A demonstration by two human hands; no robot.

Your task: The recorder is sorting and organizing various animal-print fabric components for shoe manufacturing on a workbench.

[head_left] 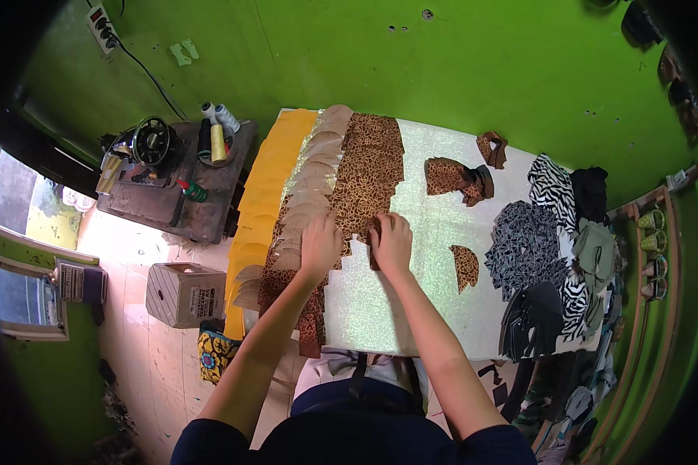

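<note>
Overlapping leopard-print fabric pieces (368,159) run in a column down the white sparkly sheet on the table. Left of them lies a row of overlapping tan ribbed pieces with rounded ends (315,172), and further left a row of yellow rounded pieces (275,174). My left hand (320,246) rests with its fingers stretched out over the border of the tan and leopard-print rows. At the column's near right edge, my right hand (392,243) pinches a brown leopard-print piece; its fingers partly hide it. More leopard-print pieces (312,322) hang over the table's front edge.
Loose leopard-print cutouts (465,269) and a small bundle (450,178) lie to the right. Dark grey patterned pieces (526,246), black pieces (531,319) and zebra-print fabric (551,182) pile at the right edge. A sewing machine (152,142) and a carton (180,294) stand left.
</note>
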